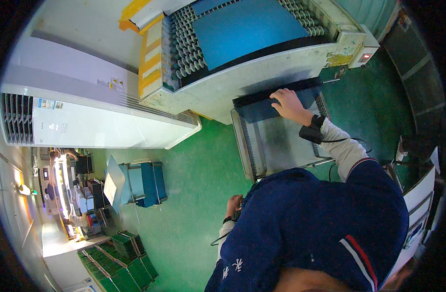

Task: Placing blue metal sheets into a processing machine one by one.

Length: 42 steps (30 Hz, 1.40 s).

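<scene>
Boards (263, 114) of dark blue stand in a metal rack (250, 155) at 2 o'clock. My right hand (291, 105) is over their top edges with bent fingers, but I can't tell if it grips them. My left hand (234, 204) is at 6 o'clock, fingers curled, and I can't tell if it holds anything. At 12 o'clock, a bright blue sheet (249, 31) lies on a big machine's (208, 90) rollers (188, 61).

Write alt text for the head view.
A person's right hand is at the dark blue panels in a metal rack, the left hand low beside the body. Ahead, a pale machine carries a blue sheet on rollers; the floor is green.
</scene>
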Available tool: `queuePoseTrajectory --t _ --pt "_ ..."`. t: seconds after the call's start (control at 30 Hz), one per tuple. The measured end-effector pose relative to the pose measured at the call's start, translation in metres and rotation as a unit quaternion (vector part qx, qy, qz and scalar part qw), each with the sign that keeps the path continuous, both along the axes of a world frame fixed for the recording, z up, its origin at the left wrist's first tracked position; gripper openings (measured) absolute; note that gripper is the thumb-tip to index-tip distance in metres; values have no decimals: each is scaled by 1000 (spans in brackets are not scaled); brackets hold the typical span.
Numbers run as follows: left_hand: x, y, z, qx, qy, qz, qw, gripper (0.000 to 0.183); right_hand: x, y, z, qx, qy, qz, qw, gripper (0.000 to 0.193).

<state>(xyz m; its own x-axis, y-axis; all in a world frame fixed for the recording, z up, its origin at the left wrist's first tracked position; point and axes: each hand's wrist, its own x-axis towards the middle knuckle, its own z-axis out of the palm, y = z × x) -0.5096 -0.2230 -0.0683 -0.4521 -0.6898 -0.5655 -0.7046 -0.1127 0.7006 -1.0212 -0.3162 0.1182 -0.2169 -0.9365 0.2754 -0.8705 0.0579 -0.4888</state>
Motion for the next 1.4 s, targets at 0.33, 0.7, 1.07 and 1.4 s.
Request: queuePoseTrajectory --t 0.33,0.7,1.07,1.4 --pt "-1 7 3 37 16 70 997 25 4 -4 3 -5 25 6 1000 28" --pt "11 28 -11 -46 42 73 995 30 3 -13 -6 33 29 39 998 22" --pt "-21 14 25 257 -6 291 922 30 -2 -22 -15 115 78 23 990 16" --pt "-6 29 1 191 -28 293 936 30 -7 -28 -29 63 105 54 991 23"
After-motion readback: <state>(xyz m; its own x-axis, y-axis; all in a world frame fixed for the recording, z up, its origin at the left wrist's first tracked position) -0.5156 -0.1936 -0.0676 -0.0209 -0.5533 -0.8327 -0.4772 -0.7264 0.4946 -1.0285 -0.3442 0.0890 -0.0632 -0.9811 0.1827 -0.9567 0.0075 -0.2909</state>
